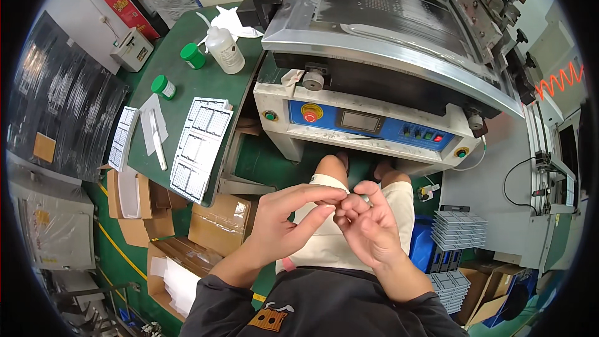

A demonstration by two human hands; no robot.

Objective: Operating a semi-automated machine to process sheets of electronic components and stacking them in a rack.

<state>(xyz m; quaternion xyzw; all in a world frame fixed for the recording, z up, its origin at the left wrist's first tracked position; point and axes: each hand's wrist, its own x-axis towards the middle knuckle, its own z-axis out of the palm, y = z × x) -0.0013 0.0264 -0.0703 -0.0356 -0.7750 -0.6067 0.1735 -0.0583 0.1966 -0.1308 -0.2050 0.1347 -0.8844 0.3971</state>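
Both hands meet in front of my lap, above pale shorts point(327, 240). My left hand point(281, 218) comes in from the left, its long fingers held together and its thumb closing toward them at the right hand's fingertips. Anything pinched there is too small or hidden to name. My right hand point(374, 228) is turned palm up, fingers loosely curled and apart, thumb away from them. A small pale greenish spot shows between its fingers, and I cannot tell what it is.
Ahead stands a printing machine with a metal-framed screen point(393, 65) and blue control panel point(368, 123). A green table point(181, 31) at left bears a squeeze bottle point(224, 51), green-lidded jars point(193, 56), white gridded panels point(201, 143) and a white-handled tool point(157, 143). Cardboard boxes point(221, 228) and stacked grey trays point(460, 231) flank me.
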